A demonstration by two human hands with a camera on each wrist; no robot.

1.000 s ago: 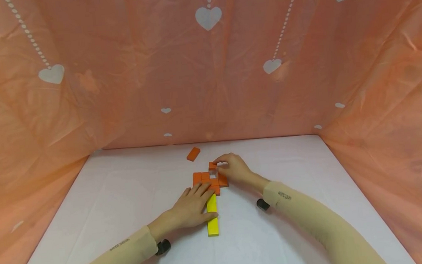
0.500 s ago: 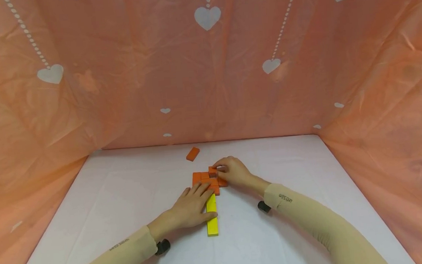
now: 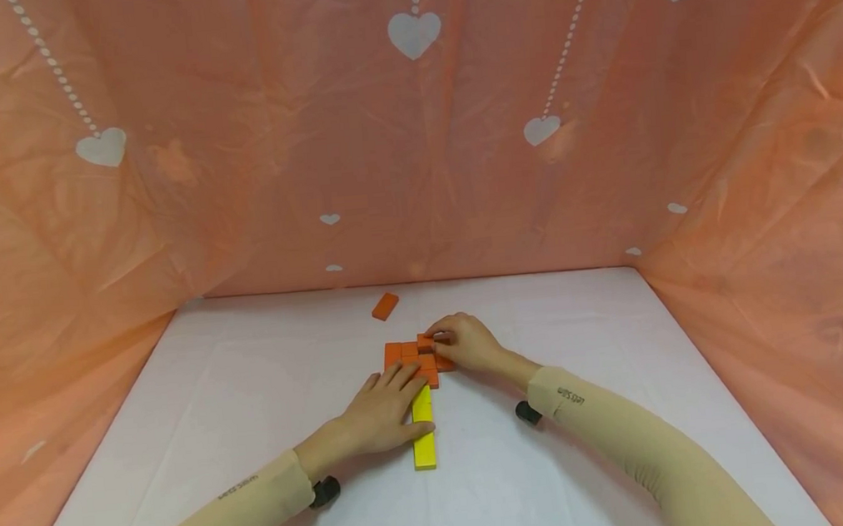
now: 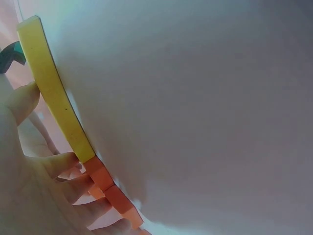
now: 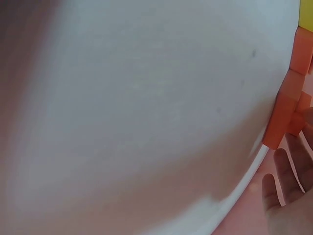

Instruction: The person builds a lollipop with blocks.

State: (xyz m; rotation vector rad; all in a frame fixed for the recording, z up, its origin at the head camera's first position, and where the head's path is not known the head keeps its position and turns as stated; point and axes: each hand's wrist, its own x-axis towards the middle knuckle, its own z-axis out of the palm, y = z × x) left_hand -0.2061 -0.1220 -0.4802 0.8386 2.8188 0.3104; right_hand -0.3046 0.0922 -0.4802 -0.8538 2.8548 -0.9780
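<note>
Several flat orange blocks (image 3: 393, 353) lie edge to edge on the white table. A long yellow strip (image 3: 426, 455) extends from them toward the person. My left hand (image 3: 378, 410) rests with straight, spread fingers on the near orange blocks, its thumb against the yellow strip. My right hand (image 3: 468, 344) pinches a small orange block (image 3: 424, 340) between thumb and finger at the far side of the group; a narrow gap separates it from the nearer blocks. In the right wrist view, an orange block (image 5: 283, 110) stands out at the group's edge; the fingers partly hide others.
One loose orange block (image 3: 385, 306) lies tilted at the back of the white table (image 3: 285, 333). A peach curtain (image 3: 413, 172) with pale hearts encloses the back and sides. A black wrist device (image 3: 325, 492) sits under the left cuff, another (image 3: 528, 412) under the right.
My right hand has drawn the small orange block toward the person, narrowing the gap between it and the other blocks. The left hand has stayed in place.
</note>
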